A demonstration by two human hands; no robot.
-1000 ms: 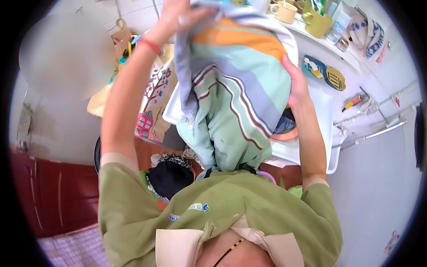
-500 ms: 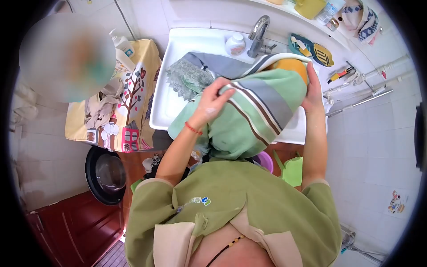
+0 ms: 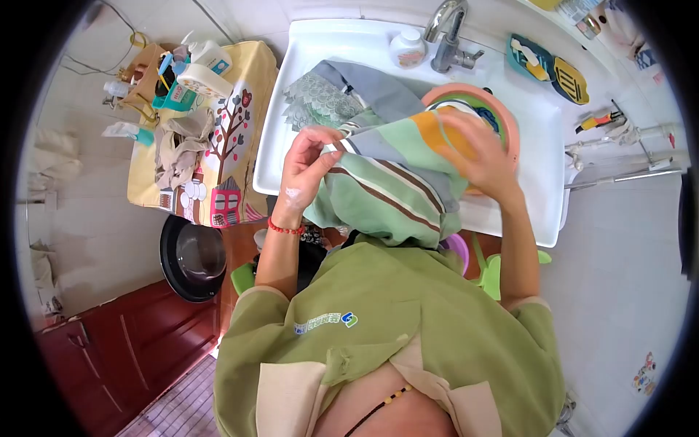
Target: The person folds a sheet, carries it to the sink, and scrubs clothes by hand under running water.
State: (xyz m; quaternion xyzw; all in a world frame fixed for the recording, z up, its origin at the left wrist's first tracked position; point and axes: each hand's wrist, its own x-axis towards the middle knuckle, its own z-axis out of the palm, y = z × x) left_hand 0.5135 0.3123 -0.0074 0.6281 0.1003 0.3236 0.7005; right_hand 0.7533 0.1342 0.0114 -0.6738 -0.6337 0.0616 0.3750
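Observation:
A large green cloth with grey, brown, white and orange stripes (image 3: 393,191) hangs over the front of the white sink (image 3: 275,149) and against my body. My left hand (image 3: 307,160), with a red bead bracelet at the wrist and a whitish smear on the skin, pinches a fold of it. My right hand (image 3: 477,149), slightly blurred, curls its fingers over the cloth's orange band. Grey lace trim (image 3: 320,98) lies bunched in the basin on the left. Behind my right hand stands a pink basin (image 3: 512,120), with green and dark-patterned items partly visible inside.
A white bottle (image 3: 408,49) stands by the faucet (image 3: 449,44). Soap dishes (image 3: 546,67) hang on the right wall. On the left, a washing machine with its round door (image 3: 193,256) swung out bears a patterned cover (image 3: 251,102), bottles and a crumpled beige cloth (image 3: 180,149).
The striped cloth has come down and left, exposing the pink basin. My right hand has swung inward over the orange band. The view has shifted too.

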